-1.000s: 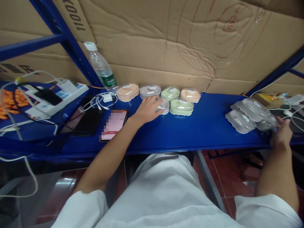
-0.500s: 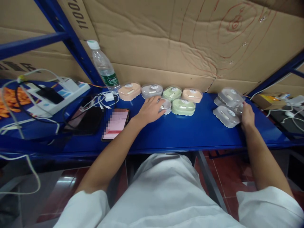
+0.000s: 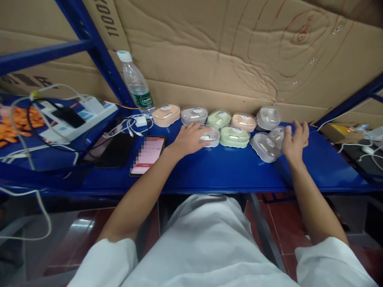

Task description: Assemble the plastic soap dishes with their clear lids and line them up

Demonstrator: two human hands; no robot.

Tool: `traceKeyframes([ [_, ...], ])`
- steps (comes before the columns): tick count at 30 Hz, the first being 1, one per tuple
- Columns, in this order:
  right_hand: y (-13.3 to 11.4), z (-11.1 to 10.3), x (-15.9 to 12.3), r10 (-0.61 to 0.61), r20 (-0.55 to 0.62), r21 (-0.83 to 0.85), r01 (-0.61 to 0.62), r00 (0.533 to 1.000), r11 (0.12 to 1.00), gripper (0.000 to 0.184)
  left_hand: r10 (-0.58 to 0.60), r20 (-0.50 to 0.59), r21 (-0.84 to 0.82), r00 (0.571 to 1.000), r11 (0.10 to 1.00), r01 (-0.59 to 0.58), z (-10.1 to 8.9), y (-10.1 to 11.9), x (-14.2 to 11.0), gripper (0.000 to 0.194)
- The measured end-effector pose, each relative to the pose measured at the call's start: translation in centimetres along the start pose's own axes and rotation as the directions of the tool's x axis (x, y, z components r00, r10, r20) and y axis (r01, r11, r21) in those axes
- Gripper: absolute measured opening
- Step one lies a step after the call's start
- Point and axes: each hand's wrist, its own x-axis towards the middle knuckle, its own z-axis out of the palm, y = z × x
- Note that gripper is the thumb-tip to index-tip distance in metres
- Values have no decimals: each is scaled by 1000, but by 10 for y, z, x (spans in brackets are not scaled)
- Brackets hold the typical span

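Note:
Oval plastic boxes with clear lids, much like soap boxes, stand in two rows on the blue table (image 3: 206, 171). My left hand (image 3: 189, 140) is closed over the left end of a grey box (image 3: 211, 136) in the front row. A green box (image 3: 235, 136) stands to the right of that one. Farther right, my right hand (image 3: 295, 144) has its fingers apart, beside a grey box (image 3: 277, 136) that leans against another grey box (image 3: 265, 147). Behind them is one more grey box (image 3: 268, 117). The back row also has peach boxes (image 3: 166, 114), a grey one and a green one.
A water bottle (image 3: 138, 89) stands at the back left. Near it lie a phone (image 3: 148, 156), white cables (image 3: 134, 125) and a power strip (image 3: 89, 119). Cardboard (image 3: 191, 52) walls off the back. An open carton (image 3: 338, 133) is at the far right.
The grey boxes on the right have moved left against the green and peach boxes, and their stack has spread apart. My right hand has moved left and its fingers have opened. My left hand stays put.

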Motion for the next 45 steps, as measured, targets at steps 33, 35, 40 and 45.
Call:
traceKeyframes([
  [33, -134, 12, -5, -615, 609, 259, 607, 501, 751, 45, 118, -56, 129, 991, 986, -110, 9, 24, -2, 39],
  [35, -130, 12, -1, -619, 572, 301, 564, 539, 769, 48, 91, -90, 112, 992, 990, -80, 8, 25, -1, 39],
  [40, -129, 17, -2, -648, 511, 414, 498, 565, 761, 48, 88, -84, 107, 993, 991, -78, 5, 26, 0, 38],
  [45, -134, 22, -7, -644, 498, 457, 456, 580, 764, 46, 123, -66, 119, 990, 986, -114, 7, 27, -4, 38],
])
